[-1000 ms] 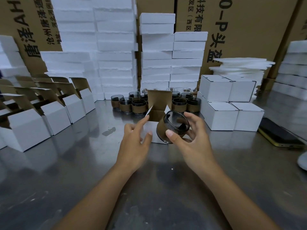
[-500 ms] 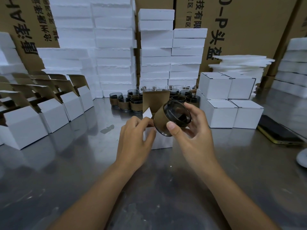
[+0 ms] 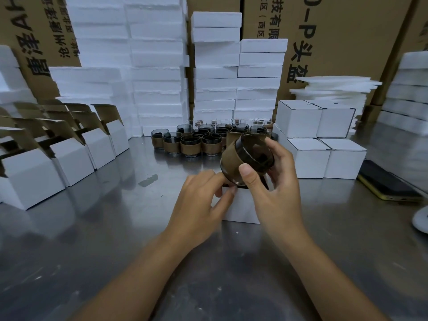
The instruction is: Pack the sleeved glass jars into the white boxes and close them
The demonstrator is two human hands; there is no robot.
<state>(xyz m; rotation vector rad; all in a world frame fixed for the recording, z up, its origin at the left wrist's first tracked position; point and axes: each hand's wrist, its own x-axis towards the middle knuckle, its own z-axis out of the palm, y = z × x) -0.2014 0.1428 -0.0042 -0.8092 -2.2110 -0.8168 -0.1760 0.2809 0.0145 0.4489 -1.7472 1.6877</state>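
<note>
A steel table (image 3: 92,239) fills the view, with brown cartons (image 3: 335,31) along the back and stacks of white foam blocks (image 3: 157,66) in front of them. A row of empty boxes (image 3: 30,177) stands on the left with the lids up. Four closed boxes (image 3: 324,156) are stacked on the right. A cluster of sleeved jars (image 3: 190,144) sits at the foot of the foam.

In the middle stands one white box (image 3: 240,207), its brown lid flap upright. The left hand (image 3: 199,200) pinches its upper left edge with curled fingers. The right hand (image 3: 275,188) grips a jar (image 3: 245,158), thumb on the brown sleeve and fingers behind the rim. The jar is tilted just above the box's opening. A phone (image 3: 389,184) lies at the right edge.
</note>
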